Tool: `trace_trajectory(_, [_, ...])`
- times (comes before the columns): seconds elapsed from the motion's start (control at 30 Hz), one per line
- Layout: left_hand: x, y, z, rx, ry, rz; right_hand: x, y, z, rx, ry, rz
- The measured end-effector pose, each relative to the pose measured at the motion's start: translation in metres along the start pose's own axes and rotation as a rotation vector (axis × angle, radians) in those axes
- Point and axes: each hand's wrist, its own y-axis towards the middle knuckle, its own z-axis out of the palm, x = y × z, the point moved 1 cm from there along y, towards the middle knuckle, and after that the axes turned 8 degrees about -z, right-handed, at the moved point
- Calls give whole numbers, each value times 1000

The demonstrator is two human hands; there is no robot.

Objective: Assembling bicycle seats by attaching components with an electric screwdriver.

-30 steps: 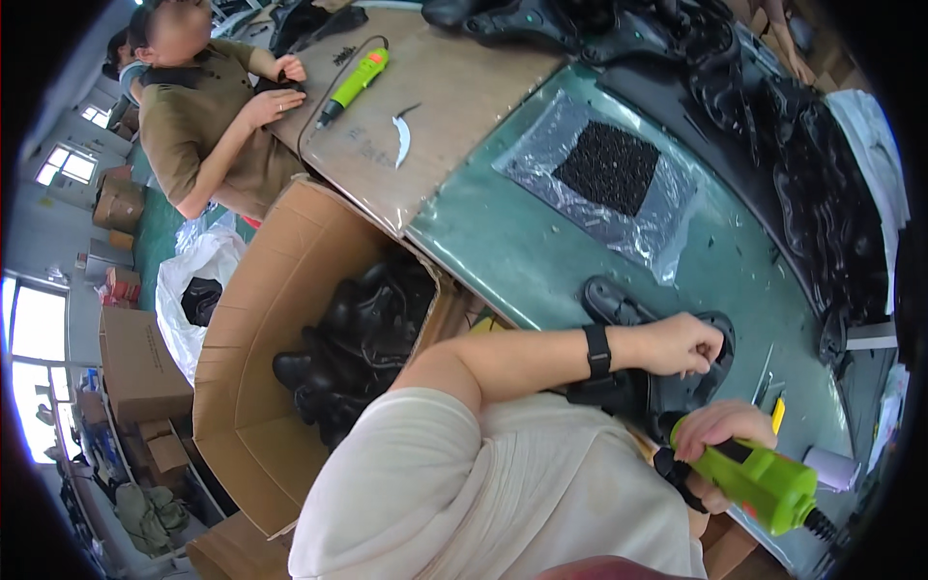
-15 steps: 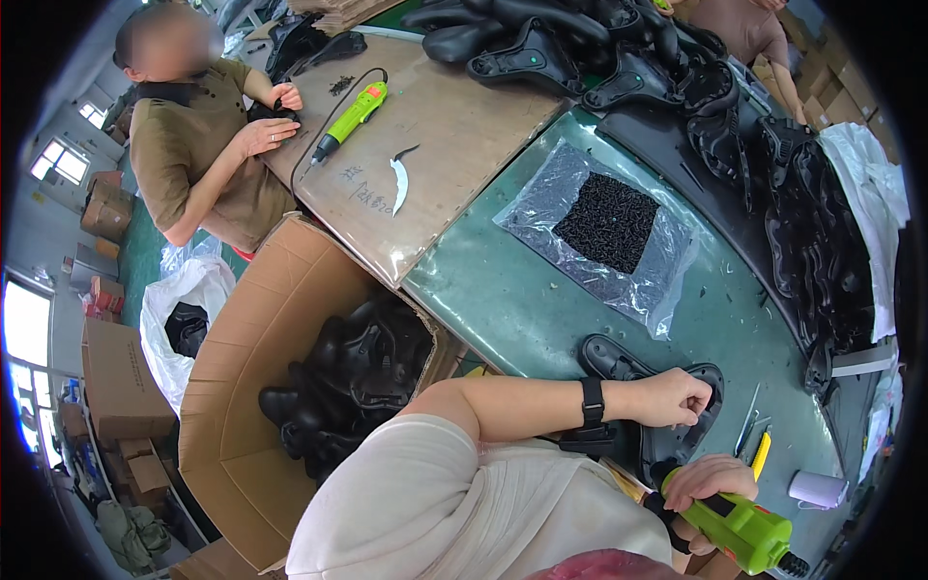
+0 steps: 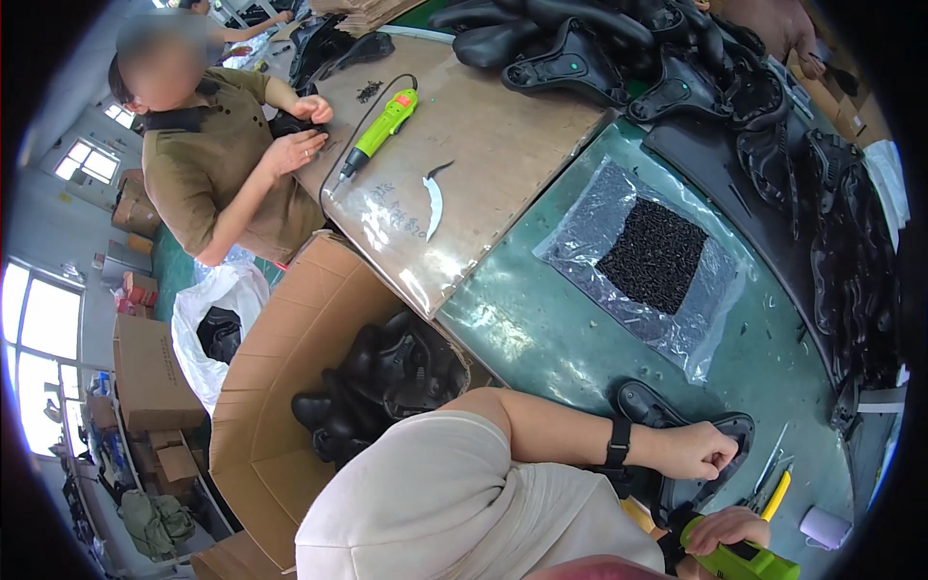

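A black moulded plastic part (image 3: 650, 410), shaped like a saddle base with rounded lobes, lies on the green tabletop close to my body. My left hand (image 3: 698, 450) rests over it, its fingers curled together in a pinch. Whatever may be between those fingertips is hidden. At the lower edge my right hand (image 3: 727, 530) is wrapped round a bright green electric screwdriver (image 3: 752, 565). Its nose points toward the near end of the black part; the tip is out of sight. Beyond the part, a clear plastic bag (image 3: 592, 220) lies spread with a heap of small black screws (image 3: 654, 255).
Black parts (image 3: 565, 63) are piled at the back and right. A cardboard box (image 3: 280, 387) of black parts stands left. Another green screwdriver (image 3: 387, 126) and a curved white blade-like piece (image 3: 434, 205) lie before a co-worker (image 3: 208, 159). A yellow-handled tool (image 3: 776, 497) lies right.
The view has shifted, so the scene sits lower and further right. My left hand keeps its pinch over the black part, and my right hand still grips the screwdriver.
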Motion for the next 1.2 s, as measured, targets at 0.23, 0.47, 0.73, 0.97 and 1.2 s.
trace_trajectory(0.23, [1,0,-3,-28,15,36,-7,-5,-17,109,133,48])
trace_trajectory(0.47, [3,1,-2,-46,25,32,-15,-4,-28,156,306,36])
trace_trajectory(0.73, [7,7,0,-17,-18,-72,-17,-28,-9,-111,242,-169])
trace_trajectory(0.97, [1,6,0,54,-22,-95,-20,-57,10,-565,-109,-237])
trace_trajectory(1.2, [-8,1,0,100,38,-91,-12,-53,26,-378,-211,-179])
